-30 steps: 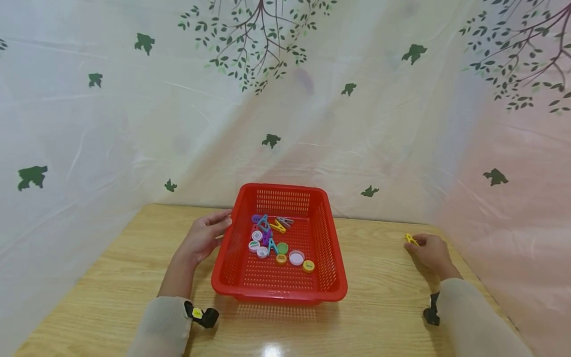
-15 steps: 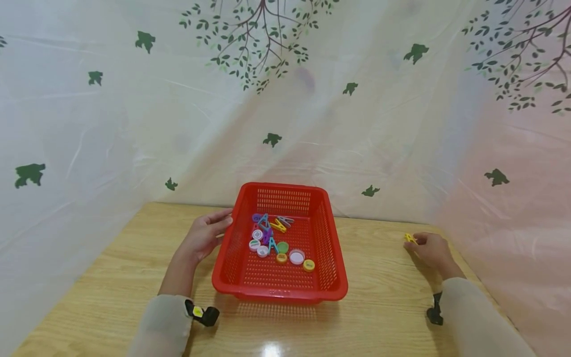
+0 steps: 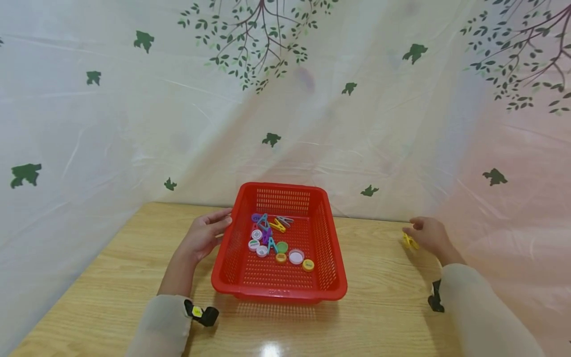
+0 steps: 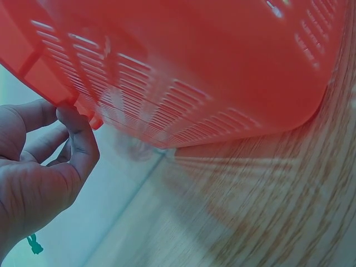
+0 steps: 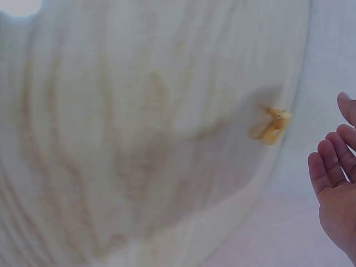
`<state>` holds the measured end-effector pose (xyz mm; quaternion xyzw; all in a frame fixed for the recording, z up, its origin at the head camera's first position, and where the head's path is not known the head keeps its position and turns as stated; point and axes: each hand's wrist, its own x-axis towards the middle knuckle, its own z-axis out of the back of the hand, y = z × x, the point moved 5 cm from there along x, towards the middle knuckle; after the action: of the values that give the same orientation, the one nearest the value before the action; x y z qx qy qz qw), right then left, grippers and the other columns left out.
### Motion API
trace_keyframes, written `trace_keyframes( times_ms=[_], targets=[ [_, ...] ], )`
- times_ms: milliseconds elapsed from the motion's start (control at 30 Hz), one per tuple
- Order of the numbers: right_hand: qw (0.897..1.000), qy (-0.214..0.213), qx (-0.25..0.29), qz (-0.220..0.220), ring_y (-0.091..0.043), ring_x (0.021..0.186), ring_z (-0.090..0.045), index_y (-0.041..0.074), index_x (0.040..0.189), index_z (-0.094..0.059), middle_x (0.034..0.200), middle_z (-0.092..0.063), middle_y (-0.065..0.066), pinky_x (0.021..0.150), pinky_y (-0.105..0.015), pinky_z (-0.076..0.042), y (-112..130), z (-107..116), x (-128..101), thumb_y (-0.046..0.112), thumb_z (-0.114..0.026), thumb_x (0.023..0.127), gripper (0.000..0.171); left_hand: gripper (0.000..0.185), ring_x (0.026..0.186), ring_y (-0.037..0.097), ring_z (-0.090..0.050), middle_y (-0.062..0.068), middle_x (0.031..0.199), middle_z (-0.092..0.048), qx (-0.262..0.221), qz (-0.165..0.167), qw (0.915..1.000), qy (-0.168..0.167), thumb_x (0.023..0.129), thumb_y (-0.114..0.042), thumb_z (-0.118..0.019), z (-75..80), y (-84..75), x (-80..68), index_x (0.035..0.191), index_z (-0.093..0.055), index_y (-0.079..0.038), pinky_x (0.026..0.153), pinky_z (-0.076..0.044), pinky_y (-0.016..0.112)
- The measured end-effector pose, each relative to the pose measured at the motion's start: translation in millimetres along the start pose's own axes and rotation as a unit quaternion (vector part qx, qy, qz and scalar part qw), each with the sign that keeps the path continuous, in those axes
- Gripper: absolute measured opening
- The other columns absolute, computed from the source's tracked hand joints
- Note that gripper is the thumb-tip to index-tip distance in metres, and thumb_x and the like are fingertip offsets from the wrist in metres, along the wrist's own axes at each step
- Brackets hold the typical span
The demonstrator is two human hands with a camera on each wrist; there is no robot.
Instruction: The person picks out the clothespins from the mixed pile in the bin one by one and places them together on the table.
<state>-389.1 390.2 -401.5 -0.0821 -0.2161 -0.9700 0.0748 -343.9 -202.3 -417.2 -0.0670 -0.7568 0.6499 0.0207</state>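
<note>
My left hand (image 3: 203, 236) pinches the left rim of a red plastic basket (image 3: 281, 293); in the left wrist view the thumb and fingers (image 4: 78, 133) meet at that rim. Inside the basket lie clothespins, such as a yellow one (image 3: 277, 226) and a grey one (image 3: 285, 220), and several bottle caps, among them a green cap (image 3: 282, 247) and a yellow cap (image 3: 308, 265). At the table's far right, a yellow clothespin (image 3: 410, 241) sits on the wood just below my right hand (image 3: 430, 235). That hand holds nothing, and the right wrist view shows its fingers apart from the clothespin (image 5: 272, 128).
The wooden table (image 3: 374, 277) meets a pale curtain (image 3: 339, 158) with leaf prints along its back edge. On the right the curtain comes close to my right arm. A black wrist camera (image 3: 205, 316) sits on my left sleeve.
My right hand has let go of the yellow clothespin and risen slightly away from it, leaving it on the table. The left hand and the basket stay in place.
</note>
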Motion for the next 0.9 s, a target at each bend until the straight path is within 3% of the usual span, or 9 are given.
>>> trace_keyframes(
  times_ms=[333, 600, 900],
  targets=[
    [0.999, 0.018, -0.026, 0.02, -0.052, 0.111, -0.061, -0.017, 0.134, -0.055, 0.124, -0.061, -0.039, 0.093, -0.065, -0.05, 28.0, 14.8, 26.7, 0.03, -0.06, 0.103, 0.056, 0.054, 0.116, 0.025, -0.067, 0.019, 0.147, -0.054, -0.003, 0.007, 1.0, -0.005, 0.102, -0.021, -0.066, 0.3, 0.5, -0.4, 0.151, -0.05, -0.007, 0.094, -0.058, 0.041],
    [0.999, 0.035, -0.029, 0.026, -0.051, 0.112, -0.06, -0.016, 0.135, -0.054, 0.125, -0.061, -0.038, 0.096, -0.064, -0.05, 63.8, 26.6, 40.2, 0.028, -0.059, 0.104, 0.054, 0.056, 0.12, 0.027, -0.065, 0.016, 0.146, -0.056, 0.003, 0.005, 1.0, -0.006, 0.1, -0.024, -0.068, 0.2, 1.4, -1.1, 0.152, -0.05, -0.009, 0.095, -0.058, 0.041],
    [0.999, 0.007, -0.016, 0.032, -0.049, 0.111, -0.061, -0.014, 0.134, -0.056, 0.121, -0.064, -0.036, 0.096, -0.063, -0.05, 92.8, 30.3, 50.8, 0.023, -0.059, 0.103, 0.049, 0.054, 0.122, 0.029, -0.065, 0.014, 0.145, -0.057, 0.0, 0.008, 0.9999, -0.012, 0.101, -0.022, -0.068, -1.2, 0.5, -2.4, 0.15, -0.051, -0.01, 0.095, -0.057, 0.042]
  ],
)
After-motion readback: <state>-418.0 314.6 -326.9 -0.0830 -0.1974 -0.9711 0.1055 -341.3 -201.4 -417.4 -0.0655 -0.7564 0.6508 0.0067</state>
